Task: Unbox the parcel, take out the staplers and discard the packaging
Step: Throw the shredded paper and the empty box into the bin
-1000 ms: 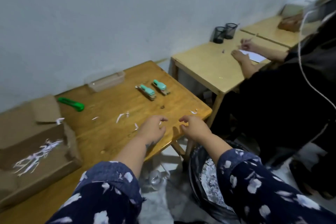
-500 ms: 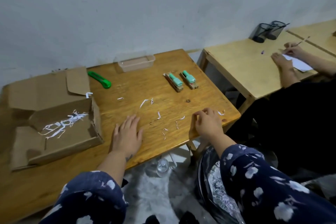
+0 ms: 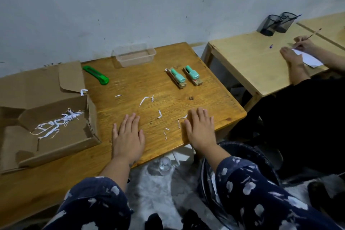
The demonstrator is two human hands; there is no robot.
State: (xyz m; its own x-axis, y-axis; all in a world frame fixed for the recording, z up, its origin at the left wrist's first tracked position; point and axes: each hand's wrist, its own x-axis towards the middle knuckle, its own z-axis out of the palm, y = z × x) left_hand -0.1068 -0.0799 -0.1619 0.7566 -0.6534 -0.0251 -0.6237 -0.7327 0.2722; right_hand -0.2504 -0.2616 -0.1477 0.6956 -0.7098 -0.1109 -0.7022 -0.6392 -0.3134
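Note:
Two mint-green staplers [image 3: 176, 78] [image 3: 192, 75] lie side by side on the wooden table [image 3: 138, 84], toward its far right. The opened cardboard box [image 3: 56, 117] sits at the table's left with its flaps spread and white paper shreds [image 3: 56, 125] inside. Loose white shreds [image 3: 147, 99] are scattered over the table between the box and my hands. My left hand [image 3: 127, 136] lies flat, palm down, near the front edge. My right hand [image 3: 200, 129] lies flat beside it, fingers straight, near the right front corner. Neither hand holds anything.
A green utility knife [image 3: 96, 75] lies behind the box. A clear plastic tray [image 3: 133, 57] stands by the wall. A lined bin [image 3: 233, 164] sits on the floor under my right arm. Another person writes at the neighbouring table [image 3: 252, 58], with two pen cups [image 3: 276, 23].
The view has swung left and down. My right hand has uncurled and now lies flat on the table; my left hand has shifted a little and stays flat.

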